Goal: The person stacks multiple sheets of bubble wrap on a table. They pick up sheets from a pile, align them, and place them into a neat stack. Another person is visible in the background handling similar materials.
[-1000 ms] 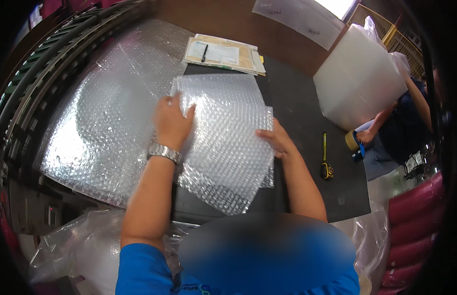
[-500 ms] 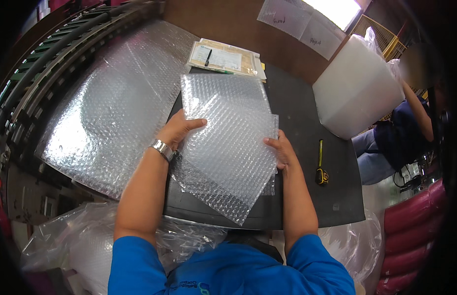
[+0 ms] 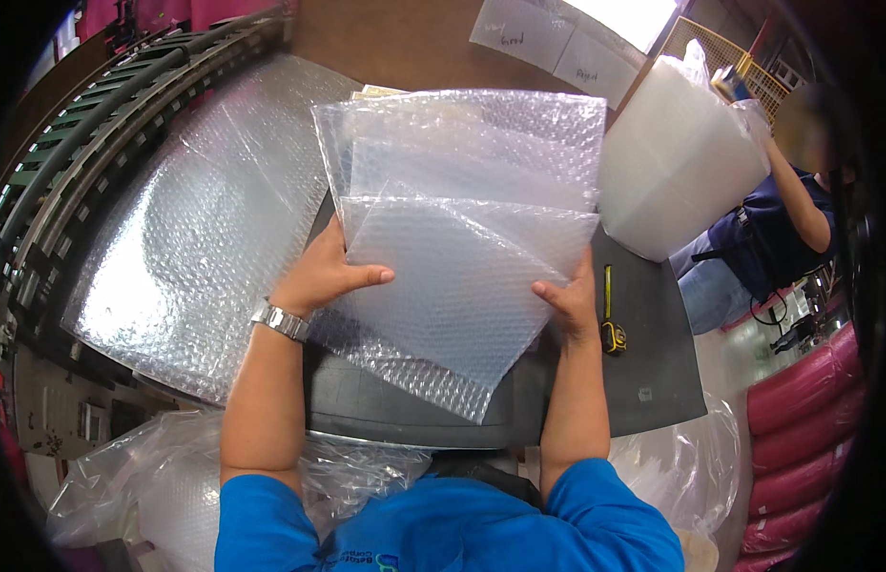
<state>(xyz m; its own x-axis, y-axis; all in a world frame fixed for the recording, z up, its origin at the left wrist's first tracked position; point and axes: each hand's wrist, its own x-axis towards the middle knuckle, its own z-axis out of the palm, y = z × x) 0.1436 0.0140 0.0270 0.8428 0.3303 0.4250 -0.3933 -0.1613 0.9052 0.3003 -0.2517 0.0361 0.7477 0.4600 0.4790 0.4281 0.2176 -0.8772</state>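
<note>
Several clear bubble wrap sheets [image 3: 453,276] are held up between my two hands over the dark tabletop. They overlap unevenly, with upper edges fanned apart and one corner pointing down toward me. My left hand [image 3: 329,272], with a metal watch at the wrist, grips the left side, thumb on top and fingers hidden beneath. My right hand [image 3: 572,297] pinches the right side the same way. A yellow and black tape measure [image 3: 613,337] lies on the table [image 3: 653,372] just right of my right hand, its blade partly out.
A large bubble wrap sheet [image 3: 176,248] covers the left side beside a roller conveyor [image 3: 90,119]. At the right, another person [image 3: 782,214] has a hand at a big pale wrapped bundle [image 3: 681,157]. Clear plastic [image 3: 367,467] hangs by the near edge; maroon wrapped rolls [image 3: 801,439] stand lower right.
The sheets in my hands have fanned apart, their upper edges spreading and rising over the papers at the back. Both hands keep their grip. The other person's arm has shifted slightly.
</note>
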